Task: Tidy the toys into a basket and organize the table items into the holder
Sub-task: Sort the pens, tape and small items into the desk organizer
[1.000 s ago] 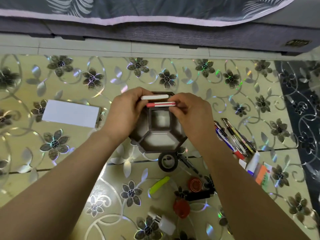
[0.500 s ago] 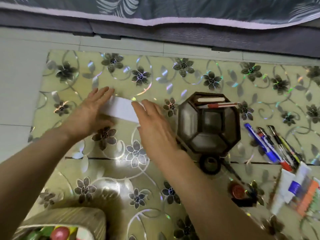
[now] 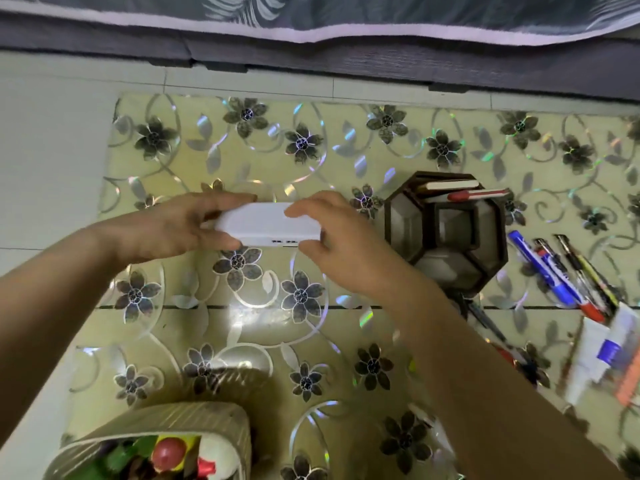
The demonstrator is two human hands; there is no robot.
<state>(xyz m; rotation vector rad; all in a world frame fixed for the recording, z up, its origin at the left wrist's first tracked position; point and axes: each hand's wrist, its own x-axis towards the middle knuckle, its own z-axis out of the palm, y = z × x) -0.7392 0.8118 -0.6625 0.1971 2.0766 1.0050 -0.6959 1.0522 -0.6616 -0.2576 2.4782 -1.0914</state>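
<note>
A flat white box [image 3: 266, 224] is lifted a little above the flowered table, held at both ends. My left hand [image 3: 180, 226] grips its left end and my right hand [image 3: 332, 244] grips its right end. To the right stands the dark octagonal holder [image 3: 446, 233] with a cream slab and a red-and-white one in its far compartment. A striped basket [image 3: 194, 420] with colourful toys sits at the near left edge.
Blue, red and dark pens [image 3: 568, 271] lie right of the holder. A blurred white tube with a blue cap and an orange item [image 3: 609, 358] lie at the right edge. The table's left edge [image 3: 107, 188] meets pale floor tiles; a bed runs along the far side.
Both hands left the holder, moved left to the white box and picked it up off the table. The view shifted left, bringing the basket into sight.
</note>
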